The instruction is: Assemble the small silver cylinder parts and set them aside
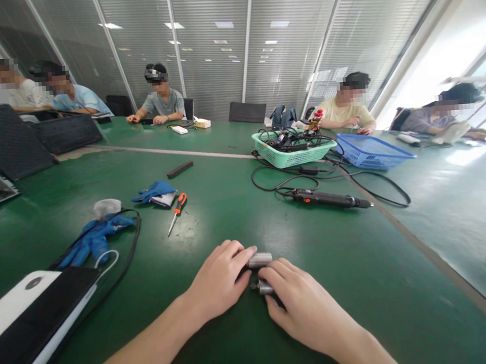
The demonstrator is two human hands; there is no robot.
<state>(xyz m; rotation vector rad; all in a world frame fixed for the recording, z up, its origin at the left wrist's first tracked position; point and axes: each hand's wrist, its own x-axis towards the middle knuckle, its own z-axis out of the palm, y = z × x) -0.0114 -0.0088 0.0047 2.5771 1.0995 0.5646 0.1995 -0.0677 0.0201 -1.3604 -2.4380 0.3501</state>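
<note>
My left hand [221, 276] is closed on a silver metal cylinder [260, 259] whose right end sticks out past the fingertips. My right hand [301, 294] grips a second, shorter metal cylinder [266, 287]. A narrow, stepped shaft-like tip on this one points left, toward my left thumb. The two cylinders lie almost side by side, the left hand's a little farther from me, low over the green tabletop [228, 205]. My fingers partly hide both pieces.
A screwdriver [177, 213], blue gloves [97, 236] and a dark bar [180, 170] lie ahead to the left. A corded power screwdriver [331, 198], a green basket [293, 157] of cables and a blue basket [374, 153] are at right. A white-and-black device [32, 324] stands left. Several people sit around.
</note>
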